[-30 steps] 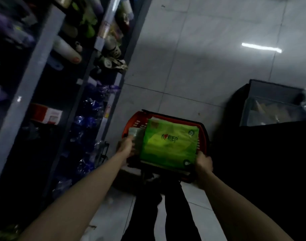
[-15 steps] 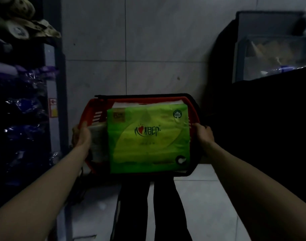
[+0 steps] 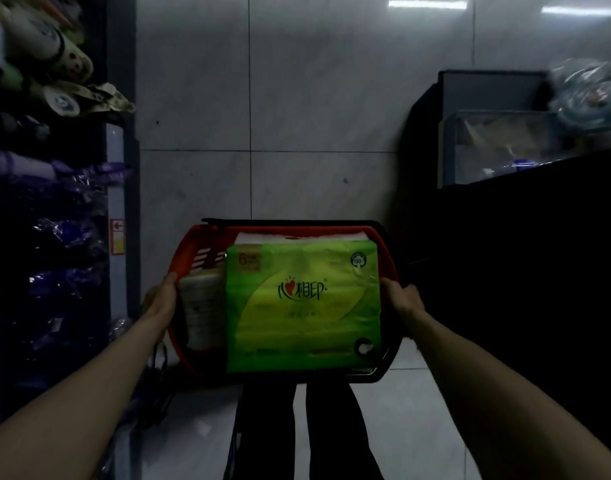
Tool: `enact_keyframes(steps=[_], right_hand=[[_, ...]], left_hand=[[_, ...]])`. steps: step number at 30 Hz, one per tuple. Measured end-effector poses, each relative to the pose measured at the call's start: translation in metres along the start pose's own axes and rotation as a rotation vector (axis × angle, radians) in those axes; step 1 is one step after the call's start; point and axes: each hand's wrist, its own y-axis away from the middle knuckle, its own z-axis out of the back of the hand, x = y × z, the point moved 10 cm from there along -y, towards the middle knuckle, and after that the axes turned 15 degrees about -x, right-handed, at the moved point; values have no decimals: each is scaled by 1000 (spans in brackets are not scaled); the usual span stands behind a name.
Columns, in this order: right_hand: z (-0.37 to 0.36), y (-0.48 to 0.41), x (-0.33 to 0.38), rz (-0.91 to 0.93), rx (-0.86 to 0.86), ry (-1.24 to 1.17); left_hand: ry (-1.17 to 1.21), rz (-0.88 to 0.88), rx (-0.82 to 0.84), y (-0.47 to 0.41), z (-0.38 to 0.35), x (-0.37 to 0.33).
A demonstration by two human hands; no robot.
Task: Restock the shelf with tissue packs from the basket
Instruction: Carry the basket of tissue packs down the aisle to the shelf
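Shelving is standing to the left of the basket, its dim tiers holding purple-wrapped packs and pale rolls above. Left of the basket's rim, the left hand is clasping the red side wall, fingers curled round the edge. Inside the basket, against that left wall, a pale tissue pack is lying on its side, and just right of it the large green tissue pack is filling most of the basket, label up, with a white pack's edge showing behind it at the far rim. At the basket's right rim the right hand is gripping the dark edge in the same way. Right of the basket, well apart, a dark cabinet with a clear bin on it is standing.

The step in hand appears to be carrying or setting the basket beside the shelving. Doing it well means keeping both grips level so the green pack is not sliding toward either wall, placing the basket on the floor close to the shelving's foot, and only then freeing one hand to lift the top pack flat.
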Motion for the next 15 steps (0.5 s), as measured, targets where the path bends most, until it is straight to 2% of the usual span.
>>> enact_keyframes(steps=[2, 5, 7, 15], right_hand=[[19, 25, -10, -17, -20, -15], [56, 75, -20, -41, -57, -34], [76, 102, -30, -52, -46, -67], [124, 187, -61, -114, -70, -257]], left_hand=[[-2, 25, 1, 27, 17, -3], [21, 22, 82, 127, 53, -35], [17, 40, 129, 164, 73, -39], [-31, 70, 75, 270, 184, -42]])
